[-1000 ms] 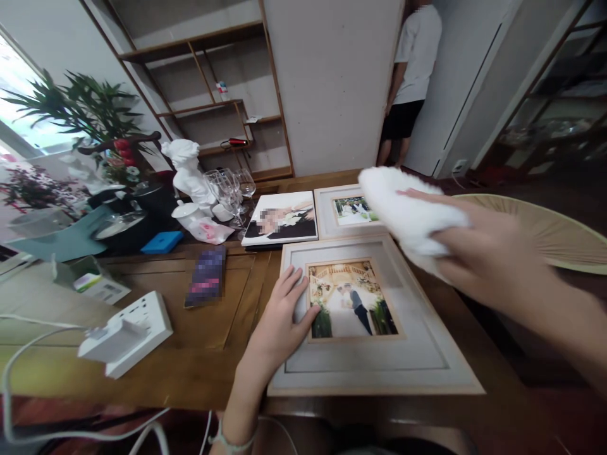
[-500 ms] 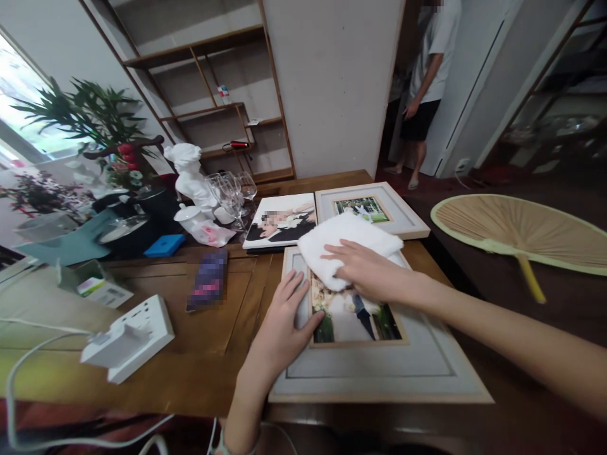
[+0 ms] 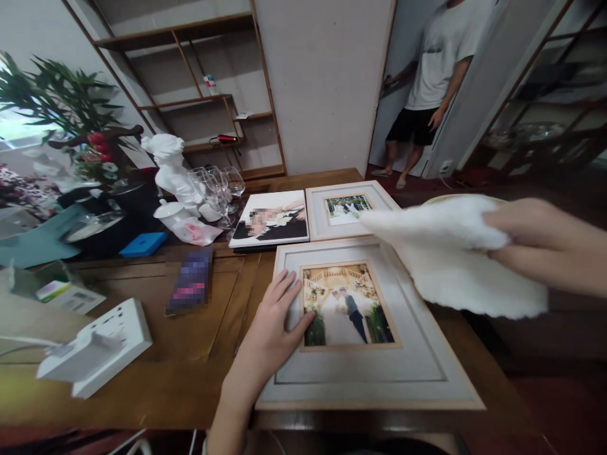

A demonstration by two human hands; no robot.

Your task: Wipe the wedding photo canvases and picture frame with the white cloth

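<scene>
A large framed photo [image 3: 417, 366] with a pale mat lies flat on the wooden table [image 3: 142, 373] in front of me. My left hand [image 3: 272, 328] rests flat on its left side, fingers spread and open, touching the mat beside the picture. My right hand [image 3: 545, 243] is raised at the right, above the frame's right edge, and grips a white cloth [image 3: 455, 259] that hangs unfolded in the air. Behind the big frame lie a smaller framed photo [image 3: 346, 208] and an unframed photo print [image 3: 270, 221].
On the table's left are a white power strip [image 3: 90, 347], a dark phone-sized item [image 3: 187, 287], a blue box [image 3: 142, 243], wine glasses [image 3: 220, 186], a white bust [image 3: 168, 167] and plants [image 3: 57, 107]. A person [image 3: 431, 82] stands in the doorway behind. Shelves line the back wall.
My right hand pressed the cloth onto the top of the large frame half a second ago, then lifted it up and to the right. The person in the doorway has turned and shifted.
</scene>
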